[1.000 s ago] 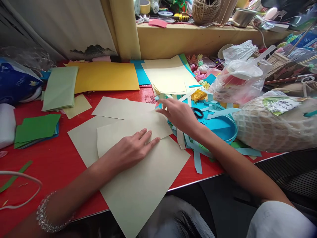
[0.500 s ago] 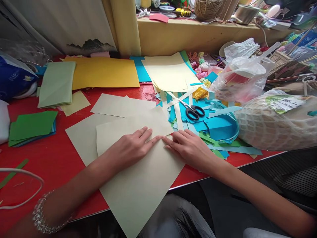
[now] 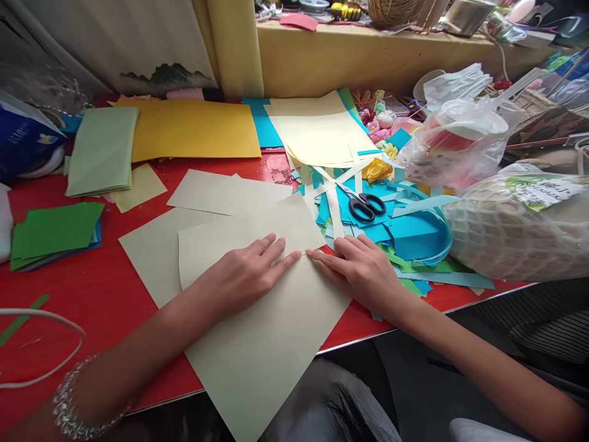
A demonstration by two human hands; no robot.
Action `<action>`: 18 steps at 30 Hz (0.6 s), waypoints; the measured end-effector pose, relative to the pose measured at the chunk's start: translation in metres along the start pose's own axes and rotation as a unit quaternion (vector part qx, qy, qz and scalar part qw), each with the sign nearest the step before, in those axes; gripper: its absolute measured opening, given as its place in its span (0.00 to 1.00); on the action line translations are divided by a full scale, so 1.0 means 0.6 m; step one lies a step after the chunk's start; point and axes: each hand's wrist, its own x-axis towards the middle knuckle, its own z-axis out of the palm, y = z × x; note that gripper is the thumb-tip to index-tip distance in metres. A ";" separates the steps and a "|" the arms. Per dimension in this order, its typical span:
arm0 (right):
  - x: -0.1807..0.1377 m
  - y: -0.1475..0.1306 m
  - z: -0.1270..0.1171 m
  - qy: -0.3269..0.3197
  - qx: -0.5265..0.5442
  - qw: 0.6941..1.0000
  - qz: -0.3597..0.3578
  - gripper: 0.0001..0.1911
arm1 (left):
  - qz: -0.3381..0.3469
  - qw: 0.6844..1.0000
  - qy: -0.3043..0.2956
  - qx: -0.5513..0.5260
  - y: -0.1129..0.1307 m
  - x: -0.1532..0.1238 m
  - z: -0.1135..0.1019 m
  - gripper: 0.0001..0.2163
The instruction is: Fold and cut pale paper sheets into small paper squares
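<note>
A large pale cream sheet of paper (image 3: 262,362) lies slantwise over the table's front edge, one corner hanging toward my lap. A paler upper flap or second sheet (image 3: 207,252) overlaps it; whether they are one folded piece I cannot tell. My left hand (image 3: 251,267) rests flat on the paper, index finger stretched to the right. Facing it, my right hand (image 3: 356,267) has curled fingers, with index and thumb close together at the paper's edge line. Both index fingertips nearly meet there. Black-handled scissors (image 3: 363,205) lie beyond my right hand.
Blue, green and cream paper scraps (image 3: 414,233) are heaped at the right. Behind lie yellow card (image 3: 193,129) and cream sheets (image 3: 317,126). Green paper pieces (image 3: 64,227) sit on the left of the red table (image 3: 110,294). A net-wrapped bag (image 3: 519,227) stands far right.
My right hand has slid slightly right along the paper's edge line, widening the gap between the index fingertips. My left hand stays in place on the paper. The view has shifted slightly.
</note>
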 end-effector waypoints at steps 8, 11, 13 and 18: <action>0.001 0.002 -0.004 0.015 -0.037 0.999 0.026 0.13 | 0.001 0.999 -0.031 -0.027 -0.006 -0.002 -0.004 0.21; -0.001 0.001 0.001 0.013 -0.035 0.999 0.029 0.13 | 0.000 0.999 -0.029 -0.045 -0.008 -0.008 -0.004 0.22; -0.003 0.002 0.003 0.013 -0.024 0.999 0.027 0.13 | -0.002 0.998 -0.027 -0.048 -0.008 -0.011 -0.003 0.22; -0.009 0.003 0.005 0.011 0.010 0.999 0.036 0.12 | 0.013 0.999 -0.029 -0.028 -0.003 -0.020 -0.009 0.22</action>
